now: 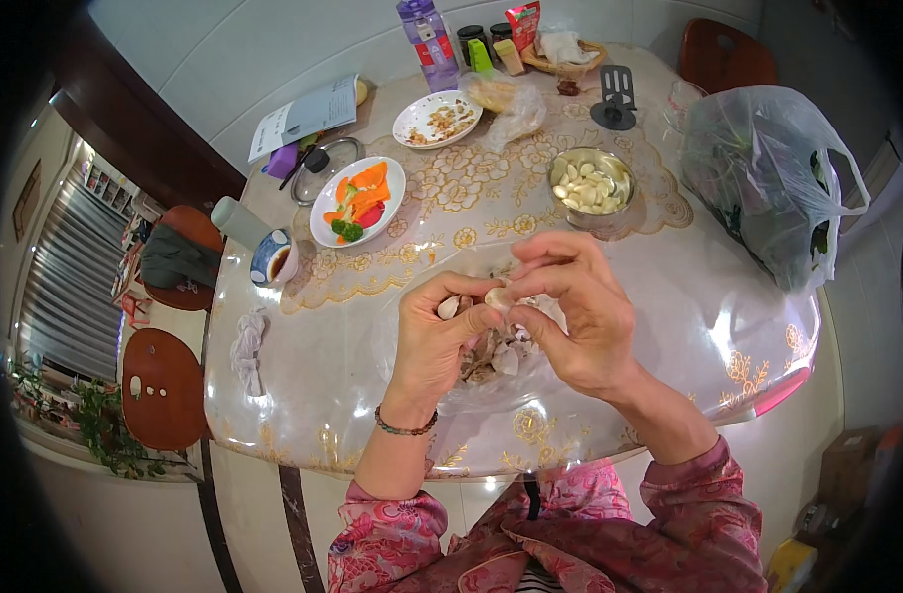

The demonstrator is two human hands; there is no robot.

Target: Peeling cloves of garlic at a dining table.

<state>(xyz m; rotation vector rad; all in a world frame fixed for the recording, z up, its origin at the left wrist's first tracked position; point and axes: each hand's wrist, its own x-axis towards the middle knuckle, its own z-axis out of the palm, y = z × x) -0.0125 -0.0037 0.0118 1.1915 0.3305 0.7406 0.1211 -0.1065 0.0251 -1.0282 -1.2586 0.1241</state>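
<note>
Between the fingertips of both hands is a garlic clove [499, 299]. My left hand [440, 333] grips it from the left and keeps another garlic clove [449, 307] in its curled fingers. From the right, the thumb and index finger of my right hand [581, 319] pinch the same clove, the other fingers raised. Below both hands lies a pile of garlic skins [505, 359] on a clear plastic sheet or bag. Beyond my right hand, a metal bowl [598, 215] holds many peeled garlic cloves [588, 187].
A plate of cut vegetables [324, 215], a blue-patterned bowl [264, 261] and a crumpled white bag [249, 352] are at the left. Farther back are a plate of scraps [421, 111], a purple bottle [430, 44] and a black spatula [616, 93]. A full plastic bag [763, 178] stands right.
</note>
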